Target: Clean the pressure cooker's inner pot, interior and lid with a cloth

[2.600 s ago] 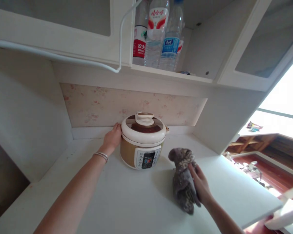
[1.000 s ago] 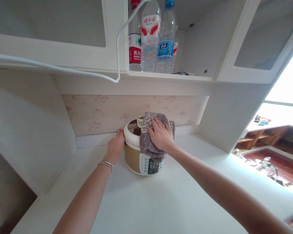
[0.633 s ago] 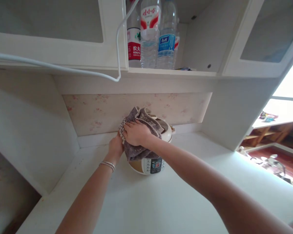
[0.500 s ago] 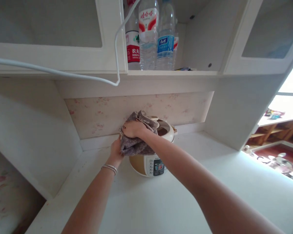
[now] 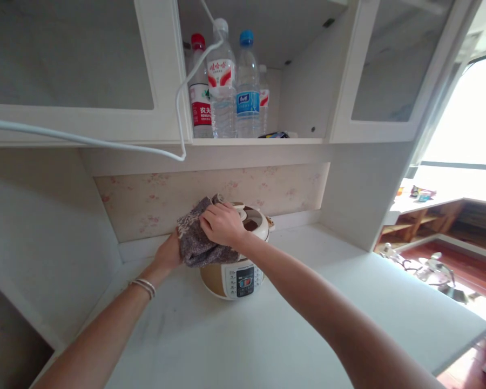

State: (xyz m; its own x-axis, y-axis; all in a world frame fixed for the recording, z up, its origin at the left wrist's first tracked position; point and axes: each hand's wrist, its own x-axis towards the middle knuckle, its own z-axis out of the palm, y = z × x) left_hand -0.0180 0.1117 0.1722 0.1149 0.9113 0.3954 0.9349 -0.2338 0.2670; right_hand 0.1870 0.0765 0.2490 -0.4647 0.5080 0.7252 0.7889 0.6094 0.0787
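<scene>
A white and gold electric pressure cooker [image 5: 214, 278] stands on the white counter, its button panel facing me. A grey-brown speckled cloth [image 5: 198, 246] with a pale fringed edge is bunched over the left part of its lid. My right hand [image 5: 222, 222] grips the cloth from above, fingers curled into it. At the cooker's left side, my left hand [image 5: 169, 251] reaches behind the cloth, which hides its fingers, so I cannot see what they hold. Two bracelets circle the left wrist.
Above, an open cupboard shelf [image 5: 263, 141] holds several plastic bottles [image 5: 222, 89]. A white cable [image 5: 105, 141] hangs across in front of the cupboard. Side panels flank the counter [image 5: 210, 346]. On the right are a window, wooden shelving [image 5: 421, 219] and shiny metal things.
The view has swung, so the cooker sits further left and more of the cupboard shows. My right hand has moved toward the right over the cloth. Less of the lid's left part is covered.
</scene>
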